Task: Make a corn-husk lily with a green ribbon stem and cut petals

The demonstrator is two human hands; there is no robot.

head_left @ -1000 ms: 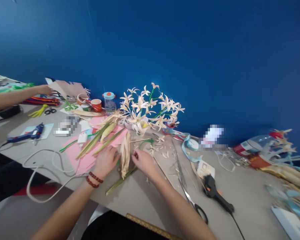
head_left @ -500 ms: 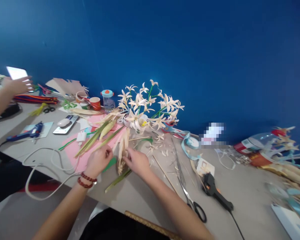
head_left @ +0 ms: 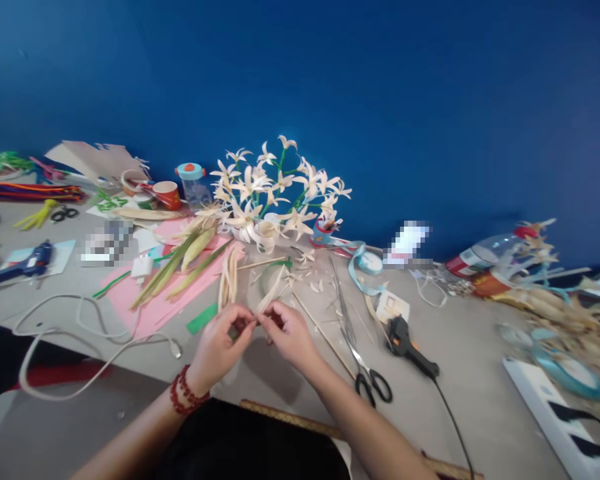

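My left hand [head_left: 221, 343] and my right hand [head_left: 289, 335] meet above the table's front part, fingertips pinched together. A pale strip of corn husk [head_left: 275, 288] sticks up from between them, its lower end hidden by the fingers. Just behind my left hand lies a bunch of cream husk strips [head_left: 228, 277]. Further left, green husk leaves [head_left: 173, 267] rest on pink paper [head_left: 125, 303]. Straight ahead, white husk flowers [head_left: 253, 183] on green stems stand in small cups [head_left: 266, 237].
Scissors [head_left: 365, 373] and a black glue gun [head_left: 407, 347] lie to the right, near a thin stick [head_left: 325, 333]. A white cable [head_left: 70, 300] loops at left, by a blue glue gun [head_left: 25, 263]. A plastic bottle [head_left: 490, 253] lies far right.
My hands have come together and lifted a pale husk strip off the bunch. The view has swung right, and the other person's hand with the phone is out of sight.
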